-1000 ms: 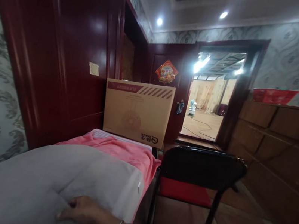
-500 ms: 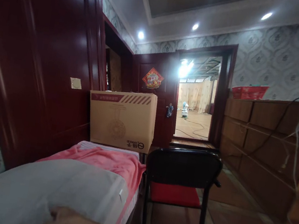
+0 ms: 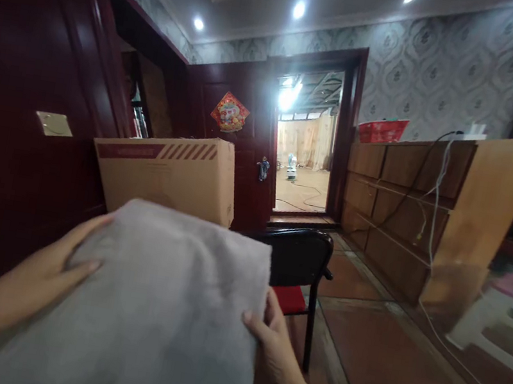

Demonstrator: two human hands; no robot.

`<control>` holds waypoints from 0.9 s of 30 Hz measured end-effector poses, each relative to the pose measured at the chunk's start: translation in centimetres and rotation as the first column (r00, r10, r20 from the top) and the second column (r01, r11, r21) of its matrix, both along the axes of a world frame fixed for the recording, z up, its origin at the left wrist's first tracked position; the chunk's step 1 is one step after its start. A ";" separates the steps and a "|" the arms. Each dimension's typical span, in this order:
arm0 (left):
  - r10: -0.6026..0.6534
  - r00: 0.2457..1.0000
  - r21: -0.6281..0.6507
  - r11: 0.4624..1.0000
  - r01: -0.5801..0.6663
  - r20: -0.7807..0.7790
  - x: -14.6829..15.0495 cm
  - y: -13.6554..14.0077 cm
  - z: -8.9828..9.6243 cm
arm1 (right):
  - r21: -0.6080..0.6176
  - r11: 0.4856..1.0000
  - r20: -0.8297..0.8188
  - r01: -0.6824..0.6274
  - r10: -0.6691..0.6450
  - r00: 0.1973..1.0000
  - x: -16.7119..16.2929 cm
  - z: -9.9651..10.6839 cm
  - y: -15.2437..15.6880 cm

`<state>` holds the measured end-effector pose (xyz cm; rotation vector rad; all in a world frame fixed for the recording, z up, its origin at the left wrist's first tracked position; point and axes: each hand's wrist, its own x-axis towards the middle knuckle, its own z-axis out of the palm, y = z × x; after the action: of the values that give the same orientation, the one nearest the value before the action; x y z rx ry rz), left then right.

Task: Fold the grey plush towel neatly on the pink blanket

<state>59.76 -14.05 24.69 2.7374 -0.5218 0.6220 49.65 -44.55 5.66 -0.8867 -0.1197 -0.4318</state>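
Observation:
A soft grey blanket (image 3: 160,306) is held up in front of me and fills the lower middle of the view. My left hand (image 3: 73,260) grips its left side, thumb on the near face and fingers partly behind the cloth. At the right edge, my right hand (image 3: 271,334) pinches the blanket between thumb and fingers. The raised cloth hides the pink cover and whatever lies below it. Just beyond its top edge stands a cardboard box (image 3: 176,176), its lower part hidden.
A black chair (image 3: 299,257) with a red seat stands behind the blanket's right edge. Wooden drawers (image 3: 410,203) line the right wall, with a red basket (image 3: 383,131) on top and cables hanging down. A pale stool (image 3: 505,309) is at far right. An open doorway (image 3: 307,148) lies ahead.
The grey blanket has been lifted from the pink cover, and both hands now hold it. Earlier only one hand showed, low over the cloth. My view has swung to the right.

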 end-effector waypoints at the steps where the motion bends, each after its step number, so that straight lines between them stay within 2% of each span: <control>1: -0.148 0.989 0.002 0.989 0.148 0.005 1.7 -3.0 1.6 | 0.024 0.995 -0.015 0.102 -0.101 0.995 -0.4 0.1 -1.2; 3: -0.396 0.916 0.116 0.915 0.387 0.061 4.8 -9.9 5.0 | 0.088 0.971 -0.079 0.224 -0.217 0.973 -0.8 0.2 -3.2; 4: -0.456 0.881 0.172 0.885 0.434 0.124 6.0 -13.5 6.6 | 0.122 0.961 -0.117 0.247 -0.233 0.965 -0.7 0.3 -4.0; 6: -0.494 0.853 0.272 0.855 0.442 0.169 7.8 -20.6 8.6 | 0.179 0.947 -0.175 0.268 -0.237 0.955 0.1 0.5 -5.3; 7: -0.460 0.864 0.293 0.871 0.394 0.205 8.4 -23.9 8.8 | 0.203 0.935 -0.193 0.291 -0.253 0.948 0.7 0.6 -5.9; 9: -0.371 0.891 0.324 0.903 0.282 0.260 9.2 -29.3 7.5 | 0.240 0.895 -0.219 0.376 -0.328 0.919 2.2 0.3 -6.8; 11: -0.382 0.904 0.377 0.880 0.291 0.194 9.4 -33.1 3.9 | 0.243 0.860 -0.263 0.449 -0.387 0.884 3.8 -0.5 -7.6; 13: -0.422 0.906 0.434 0.821 0.372 0.021 9.4 -35.2 -0.9 | 0.226 0.847 -0.312 0.481 -0.404 0.860 5.1 -1.8 -8.4; 15: -0.474 0.875 0.455 0.761 0.464 -0.098 9.3 -36.0 -5.6 | 0.222 0.853 -0.340 0.472 -0.386 0.858 6.1 -3.3 -8.9; 17: -0.508 0.860 0.432 0.766 0.477 -0.049 9.3 -36.0 -8.8 | 0.242 0.863 -0.343 0.443 -0.351 0.871 6.8 -4.6 -9.1; 18: -0.519 0.855 0.420 0.774 0.473 -0.007 9.4 -35.8 -9.7 | 0.254 0.871 -0.340 0.422 -0.328 0.881 7.0 -5.1 -9.2; 20: -0.536 0.843 0.408 0.781 0.473 0.050 9.6 -35.6 -10.4 | 0.262 0.887 -0.338 0.381 -0.285 0.897 7.2 -6.3 -9.6; 23: -0.558 0.829 0.414 0.764 0.494 0.041 9.9 -35.4 -10.0 | 0.273 0.907 -0.314 0.321 -0.232 0.921 6.9 -8.2 -11.1; 25: -0.566 0.823 0.416 0.759 0.501 0.040 10.1 -35.5 -9.8 | 0.301 0.886 -0.288 0.354 -0.269 0.919 6.4 -9.3 -13.2; 27: -0.566 0.823 0.412 0.764 0.497 0.056 10.2 -35.6 -10.0 | 0.287 0.828 -0.299 0.481 -0.400 0.866 5.9 -9.6 -16.1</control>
<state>70.00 -49.61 14.69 2.6604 -1.5537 0.6617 55.51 -60.64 -3.93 -0.5922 0.3790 -0.7589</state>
